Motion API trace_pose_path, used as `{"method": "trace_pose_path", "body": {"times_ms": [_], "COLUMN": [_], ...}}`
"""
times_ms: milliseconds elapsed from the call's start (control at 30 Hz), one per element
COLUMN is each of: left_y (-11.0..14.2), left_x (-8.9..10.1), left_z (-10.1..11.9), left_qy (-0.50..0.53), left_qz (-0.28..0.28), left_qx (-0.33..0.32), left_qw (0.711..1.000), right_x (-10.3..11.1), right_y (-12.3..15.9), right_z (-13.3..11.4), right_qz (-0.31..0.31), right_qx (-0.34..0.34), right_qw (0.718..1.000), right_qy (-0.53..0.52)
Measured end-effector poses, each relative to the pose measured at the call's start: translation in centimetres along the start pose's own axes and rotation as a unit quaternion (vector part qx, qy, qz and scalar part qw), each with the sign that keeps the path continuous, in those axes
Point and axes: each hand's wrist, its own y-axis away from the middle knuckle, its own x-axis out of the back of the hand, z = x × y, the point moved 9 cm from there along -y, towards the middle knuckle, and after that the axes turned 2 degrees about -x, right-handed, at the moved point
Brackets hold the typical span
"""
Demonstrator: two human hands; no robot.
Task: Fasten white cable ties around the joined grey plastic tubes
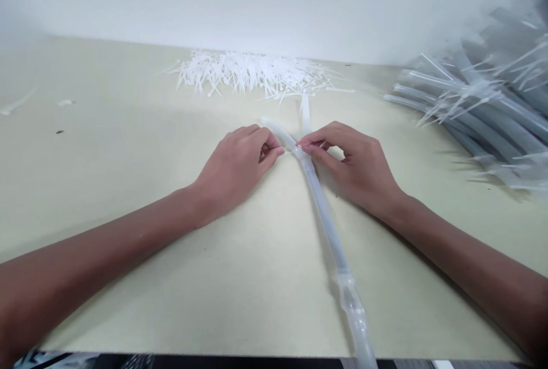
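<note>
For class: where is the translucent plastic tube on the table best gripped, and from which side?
Grip the translucent plastic tube at its bare straight middle, coming from the near side, below the right hand: that stretch lies flat and free, clear of the white nylon cable tie pinched at its far part.

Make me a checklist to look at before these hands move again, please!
Both hands at the tube: ok. The left hand and right hand sit at the clear plastic tube.

Strap at the pinch: ok. The white nylon cable tie sticks up from the right hand's fingers.

Strap pushed through its lock: cannot tell. Fingers hide that spot.

Tube fully on the beige tabletop: not ok. Its near end runs past the front edge.

Spare ties nearby: ok. A pile of white cable ties lies beyond the hands.

Hands apart from the bundle of grey tubes: ok. It lies off to the right, not touching them.
</note>
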Motion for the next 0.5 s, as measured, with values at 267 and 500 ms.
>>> {"method": "trace_pose_path", "body": {"times_ms": [267, 500], "left_y": [-0.1, -0.1], "left_x": [-0.3, -0.4], "left_z": [0.4, 0.3], "left_qy": [0.023, 0.027], "left_qz": [-0.008, -0.014], "left_qx": [-0.017, -0.010], "left_qw": [1.000, 0.999], "right_x": [-0.3, -0.6], "right_y": [0.3, 0.4], "right_z": [-1.1, -1.3], "right_qz": [-0.012, -0.027], "right_qx": [0.046, 0.066], "right_qw": [0.999, 0.997], "right_qy": [0.023, 0.021]}}
